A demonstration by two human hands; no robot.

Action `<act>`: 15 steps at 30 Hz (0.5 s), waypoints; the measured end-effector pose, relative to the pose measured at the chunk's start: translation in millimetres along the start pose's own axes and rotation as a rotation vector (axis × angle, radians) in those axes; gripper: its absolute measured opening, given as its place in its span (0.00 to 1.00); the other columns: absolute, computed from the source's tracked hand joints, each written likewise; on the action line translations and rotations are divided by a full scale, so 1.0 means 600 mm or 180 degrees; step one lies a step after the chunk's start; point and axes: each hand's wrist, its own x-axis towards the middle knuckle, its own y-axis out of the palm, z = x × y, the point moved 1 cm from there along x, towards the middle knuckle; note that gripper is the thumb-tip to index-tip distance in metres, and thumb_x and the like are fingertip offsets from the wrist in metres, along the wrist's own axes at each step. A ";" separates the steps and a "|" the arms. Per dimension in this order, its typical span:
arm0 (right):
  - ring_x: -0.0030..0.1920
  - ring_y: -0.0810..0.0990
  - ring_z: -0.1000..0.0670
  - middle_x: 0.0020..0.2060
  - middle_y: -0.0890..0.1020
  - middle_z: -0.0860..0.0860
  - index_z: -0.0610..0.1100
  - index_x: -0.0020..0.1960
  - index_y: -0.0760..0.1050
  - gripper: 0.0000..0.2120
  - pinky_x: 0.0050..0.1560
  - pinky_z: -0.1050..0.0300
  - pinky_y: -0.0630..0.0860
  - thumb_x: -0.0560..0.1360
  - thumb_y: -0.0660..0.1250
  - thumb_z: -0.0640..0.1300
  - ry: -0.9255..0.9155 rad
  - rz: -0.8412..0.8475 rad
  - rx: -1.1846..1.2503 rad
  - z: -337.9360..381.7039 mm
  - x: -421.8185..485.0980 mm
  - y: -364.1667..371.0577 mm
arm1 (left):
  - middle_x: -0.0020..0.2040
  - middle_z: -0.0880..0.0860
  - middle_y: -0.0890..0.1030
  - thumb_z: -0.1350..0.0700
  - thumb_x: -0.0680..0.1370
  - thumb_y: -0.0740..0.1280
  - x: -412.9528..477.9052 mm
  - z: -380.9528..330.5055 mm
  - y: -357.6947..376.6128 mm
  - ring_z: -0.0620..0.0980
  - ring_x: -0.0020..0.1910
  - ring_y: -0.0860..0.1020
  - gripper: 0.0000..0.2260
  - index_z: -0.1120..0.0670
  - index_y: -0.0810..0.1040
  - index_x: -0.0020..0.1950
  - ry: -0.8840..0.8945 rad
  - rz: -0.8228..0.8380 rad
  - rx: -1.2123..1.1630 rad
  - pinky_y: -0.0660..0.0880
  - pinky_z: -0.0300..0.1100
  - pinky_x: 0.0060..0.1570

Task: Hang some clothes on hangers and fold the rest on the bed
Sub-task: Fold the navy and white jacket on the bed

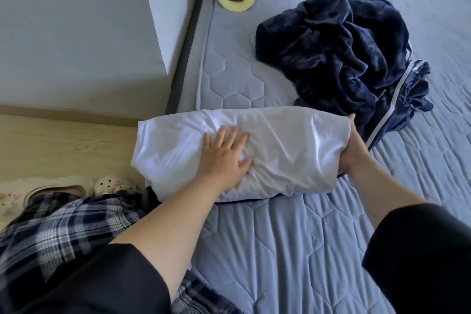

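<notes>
Quilted bed (280, 237), left hand (224, 153) flat on white garment (293, 140)

Left hand (224, 153) flat on folded white garment (293, 140) — right hand (354, 151) against its end — on blue bed (280, 237)

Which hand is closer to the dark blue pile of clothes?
Right. The right hand is at one end of the white garment, beside the dark blue pile; the left hand lies flat on its middle, farther off.
</notes>
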 end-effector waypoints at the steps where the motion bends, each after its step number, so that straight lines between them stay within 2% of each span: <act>1: 0.53 0.83 0.44 0.56 0.83 0.47 0.52 0.52 0.84 0.39 0.45 0.48 0.80 0.68 0.47 0.78 -0.0197 0.0052 0.0083 -0.014 -0.005 -0.002 | 0.79 0.48 0.46 0.37 0.79 0.47 0.001 -0.004 -0.008 0.53 0.77 0.42 0.30 0.45 0.46 0.78 -0.0007 -0.0043 0.0003 0.41 0.61 0.71; 4: 0.55 0.82 0.46 0.56 0.83 0.50 0.55 0.57 0.82 0.37 0.44 0.51 0.82 0.69 0.48 0.77 -0.0487 0.0214 0.0194 -0.043 -0.021 -0.008 | 0.79 0.50 0.44 0.38 0.79 0.46 0.002 -0.033 -0.028 0.54 0.77 0.41 0.29 0.45 0.43 0.78 0.0241 -0.0119 -0.0081 0.44 0.63 0.71; 6: 0.55 0.82 0.47 0.56 0.83 0.48 0.50 0.65 0.75 0.38 0.48 0.50 0.80 0.65 0.61 0.75 -0.0427 0.0187 -0.0071 -0.058 -0.032 -0.011 | 0.79 0.49 0.40 0.37 0.79 0.44 -0.004 -0.063 -0.025 0.54 0.77 0.38 0.29 0.44 0.41 0.78 0.0606 0.0067 -0.0053 0.42 0.62 0.71; 7: 0.52 0.83 0.48 0.53 0.84 0.48 0.47 0.66 0.73 0.42 0.48 0.50 0.79 0.61 0.70 0.72 -0.0318 0.0181 -0.0217 -0.065 -0.035 -0.011 | 0.79 0.49 0.39 0.37 0.79 0.45 -0.008 -0.076 -0.019 0.54 0.77 0.36 0.29 0.43 0.41 0.78 0.0725 0.0193 0.0014 0.41 0.62 0.71; 8: 0.49 0.84 0.48 0.50 0.85 0.47 0.45 0.66 0.72 0.42 0.46 0.50 0.80 0.59 0.74 0.67 -0.0210 0.0227 -0.0324 -0.069 -0.038 -0.009 | 0.78 0.50 0.38 0.38 0.80 0.47 -0.010 -0.085 -0.011 0.54 0.76 0.36 0.29 0.43 0.41 0.78 0.0770 0.0296 0.0098 0.39 0.61 0.71; 11: 0.46 0.85 0.48 0.46 0.86 0.46 0.40 0.63 0.73 0.34 0.40 0.55 0.81 0.64 0.77 0.55 -0.0081 0.0367 -0.0853 -0.061 -0.046 0.015 | 0.78 0.49 0.37 0.39 0.80 0.52 -0.007 -0.093 0.003 0.54 0.76 0.35 0.30 0.43 0.42 0.78 0.0715 0.0410 0.0265 0.39 0.61 0.71; 13: 0.49 0.84 0.46 0.48 0.85 0.45 0.40 0.62 0.73 0.28 0.45 0.52 0.81 0.67 0.76 0.50 -0.0016 0.0265 -0.1570 -0.049 -0.046 0.036 | 0.79 0.49 0.38 0.39 0.80 0.52 -0.003 -0.092 0.006 0.54 0.77 0.36 0.30 0.42 0.43 0.78 0.0704 0.0452 0.0261 0.39 0.61 0.71; 15: 0.48 0.84 0.46 0.47 0.85 0.45 0.42 0.59 0.75 0.21 0.46 0.51 0.80 0.69 0.75 0.47 0.0037 -0.0085 -0.2115 -0.040 -0.043 0.054 | 0.79 0.49 0.38 0.39 0.80 0.51 -0.002 -0.088 0.005 0.53 0.77 0.36 0.29 0.42 0.43 0.78 0.0745 0.0460 0.0206 0.39 0.60 0.71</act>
